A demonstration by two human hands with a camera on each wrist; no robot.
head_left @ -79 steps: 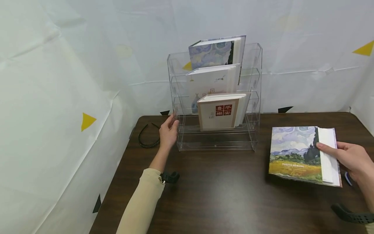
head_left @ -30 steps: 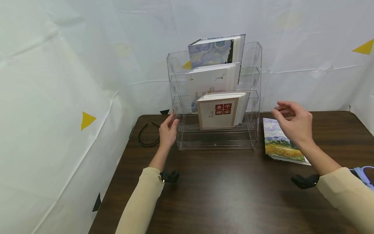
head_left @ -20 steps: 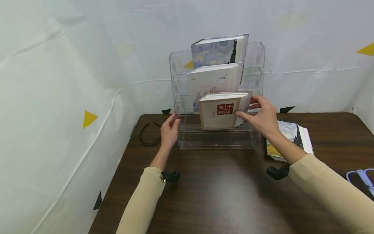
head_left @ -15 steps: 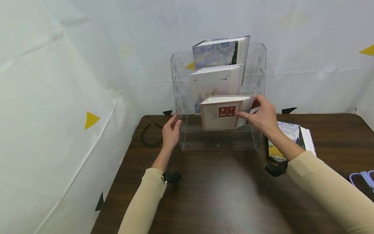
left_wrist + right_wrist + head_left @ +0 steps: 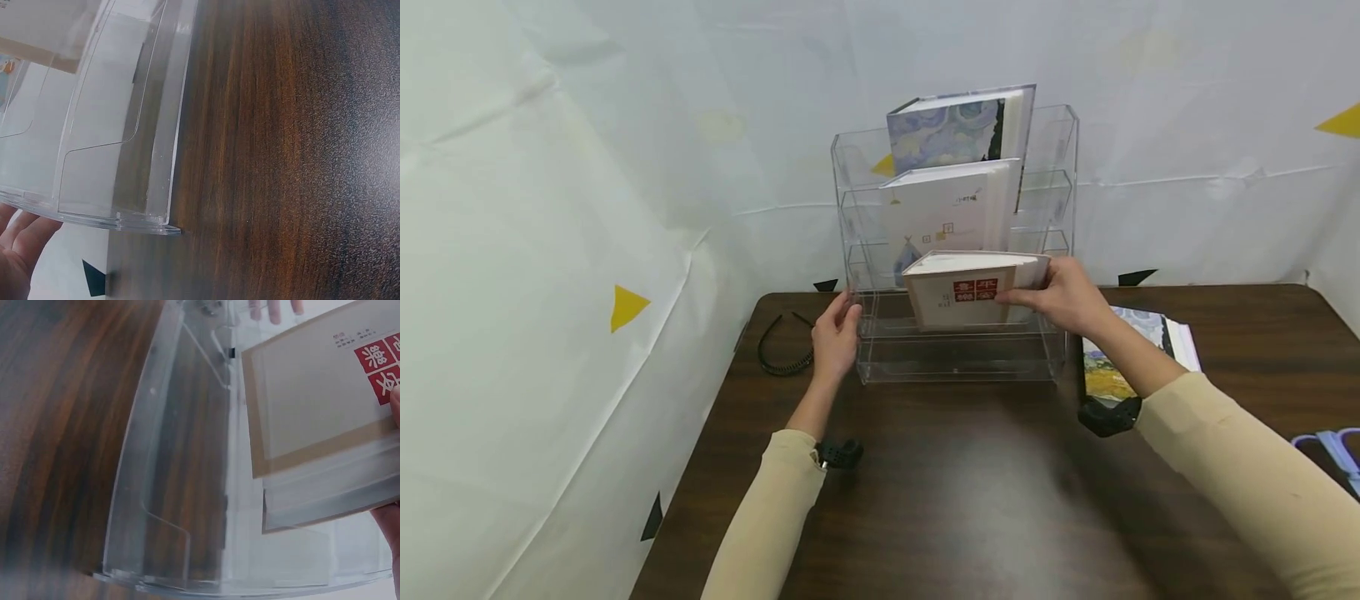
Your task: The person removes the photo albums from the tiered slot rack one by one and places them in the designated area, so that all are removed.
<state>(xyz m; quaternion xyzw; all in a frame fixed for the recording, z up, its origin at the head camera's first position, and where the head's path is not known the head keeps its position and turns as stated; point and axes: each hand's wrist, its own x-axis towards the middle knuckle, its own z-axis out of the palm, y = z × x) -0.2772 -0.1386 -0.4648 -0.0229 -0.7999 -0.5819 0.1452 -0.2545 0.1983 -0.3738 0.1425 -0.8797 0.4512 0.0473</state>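
My right hand (image 5: 1067, 298) pinches the right edge of a cream photo album (image 5: 932, 302) with a red square of characters on its cover, thumb on the front, fingers behind. In the right wrist view, this album (image 5: 319, 406) sits in the clear acrylic rack (image 5: 165, 456), tilted with its top toward me. The fingers of my left hand (image 5: 835, 340) rest against the rack's left side; the left wrist view shows them outside the side panel (image 5: 119, 219). Behind stand a white album (image 5: 932, 204) and a blue painted album (image 5: 943, 137) on higher tiers.
Right of the rack, a painted photo album (image 5: 1108, 375) lies on the dark wooden table (image 5: 955, 483), partly behind my right forearm. A black headband (image 5: 782, 368) lies left of the rack. A light-blue object with loops (image 5: 1337, 450) is at the right edge. White sheeting surrounds the table.
My right hand let go of the painted album on the table, moved left and took hold of the cream album. That album's top has tipped toward me. My left hand stays put.
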